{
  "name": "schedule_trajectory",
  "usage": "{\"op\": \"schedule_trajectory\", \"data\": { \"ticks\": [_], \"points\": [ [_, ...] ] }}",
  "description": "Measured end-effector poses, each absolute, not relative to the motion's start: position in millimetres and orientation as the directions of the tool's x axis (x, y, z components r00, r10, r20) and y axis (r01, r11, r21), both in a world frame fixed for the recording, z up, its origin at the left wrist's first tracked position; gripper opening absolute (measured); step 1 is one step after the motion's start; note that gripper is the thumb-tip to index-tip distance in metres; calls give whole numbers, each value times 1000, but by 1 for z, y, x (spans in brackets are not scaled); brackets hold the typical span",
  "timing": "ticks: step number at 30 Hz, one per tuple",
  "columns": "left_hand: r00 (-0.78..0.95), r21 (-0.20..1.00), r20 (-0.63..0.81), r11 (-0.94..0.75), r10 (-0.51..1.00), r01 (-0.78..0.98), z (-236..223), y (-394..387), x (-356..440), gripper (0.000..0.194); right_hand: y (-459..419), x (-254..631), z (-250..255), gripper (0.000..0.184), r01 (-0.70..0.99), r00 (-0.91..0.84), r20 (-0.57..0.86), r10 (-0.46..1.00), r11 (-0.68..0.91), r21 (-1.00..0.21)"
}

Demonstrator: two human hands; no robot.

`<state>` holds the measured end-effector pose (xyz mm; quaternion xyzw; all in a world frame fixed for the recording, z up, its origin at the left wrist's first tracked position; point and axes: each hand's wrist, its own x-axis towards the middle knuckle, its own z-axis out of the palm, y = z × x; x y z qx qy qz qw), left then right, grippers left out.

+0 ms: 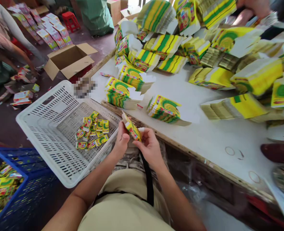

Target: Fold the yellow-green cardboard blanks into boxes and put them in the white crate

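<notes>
White tabletop (pixel 211 141) bears yellow carton stacks (pixel 164 107), dark floor (pixel 105 44) beyond.

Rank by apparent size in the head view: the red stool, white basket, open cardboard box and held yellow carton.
White basket
Open cardboard box
Red stool and held yellow carton: too alike to rank

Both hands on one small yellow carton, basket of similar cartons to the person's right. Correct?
Wrong side: the head view shows the basket to the person's left. The left hand and right hand are both on one small yellow carton, as stated.
</notes>
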<state>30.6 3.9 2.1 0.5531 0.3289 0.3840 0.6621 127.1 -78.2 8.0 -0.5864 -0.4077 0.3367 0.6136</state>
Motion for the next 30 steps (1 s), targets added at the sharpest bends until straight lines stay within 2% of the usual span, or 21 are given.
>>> {"op": "schedule_trajectory", "data": {
  "ticks": [4,6,8,10,13,14,16,18,19,21,22,24,26,28,30],
  "points": [
    [397,968,-25,122,918,-220,-3,5,21,34,-83,136,9,12,79,465,54,884,20,-997],
    [431,978,-32,118,902,-172,3,11,15,31,-88,143,11,10,177,469,94,878,11,-984],
    [511,985,12,77,859,-154,14,20,4,42,-93,153,13,9,345,478,216,851,44,-938],
    [595,989,97,-9,798,-148,27,29,-9,68,-99,163,16,14,556,440,362,822,67,-829],
    [725,970,147,-242,673,29,43,34,-21,106,-105,169,21,26,772,262,457,850,99,-627],
    [777,936,117,-329,619,122,45,33,-21,111,-106,167,22,29,801,193,468,863,137,-582],
    [844,859,37,-449,534,247,45,25,-17,101,-106,160,23,30,816,126,499,857,197,-544],
    [852,814,-4,-494,524,307,40,16,-10,79,-105,151,21,33,786,229,547,805,179,-592],
    [839,798,-4,-504,544,331,37,12,-7,71,-104,147,18,45,740,333,544,770,145,-657],
    [807,765,33,-534,590,360,31,6,-3,69,-101,142,11,65,551,521,430,737,95,-829],
    [806,750,53,-556,589,357,29,4,-2,73,-98,140,7,66,422,554,334,763,88,-902],
    [821,733,83,-593,566,335,27,2,-1,83,-93,137,-3,55,165,497,138,857,63,-984],
    [837,719,105,-622,537,309,25,1,-1,88,-87,135,-10,51,-13,400,16,917,23,-1000],
    [855,705,117,-649,506,287,23,1,-1,84,-83,134,-14,50,-87,354,-35,935,-5,-996],
    [872,697,113,-664,476,272,22,1,-1,77,-82,135,-13,52,-79,332,-50,942,-25,-997]
  ]
}}
